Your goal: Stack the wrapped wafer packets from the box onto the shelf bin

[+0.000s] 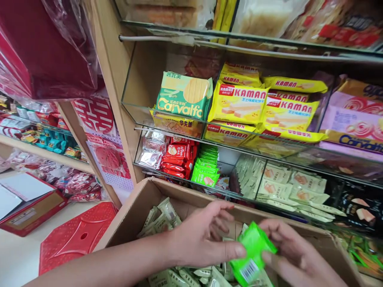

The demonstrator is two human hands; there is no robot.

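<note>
A bright green snack packet (254, 241) with a white barcode label is tilted above an open cardboard box (119, 227). My right hand (293, 249) grips its right side between thumb and fingers. On the packet's other side, my left hand (203, 235) has its fingers spread. Its thumb tip lies against or just in front of the packet's left edge; I cannot tell which. Pale green snack packets (170, 211) lie loose in the box under both hands, partly hidden by them. Similar bright green packets (206, 167) stand in a row in the shelf bin behind the box.
Red packets (179, 157) and pale green packets (278, 185) fill neighbouring bins. Yellow wafer packs (239, 101) and a green wafer pack (184, 95) sit on the glass-fronted shelf above. A red plastic stool (79, 237) stands left of the box, beside a wooden shelf post (115, 91).
</note>
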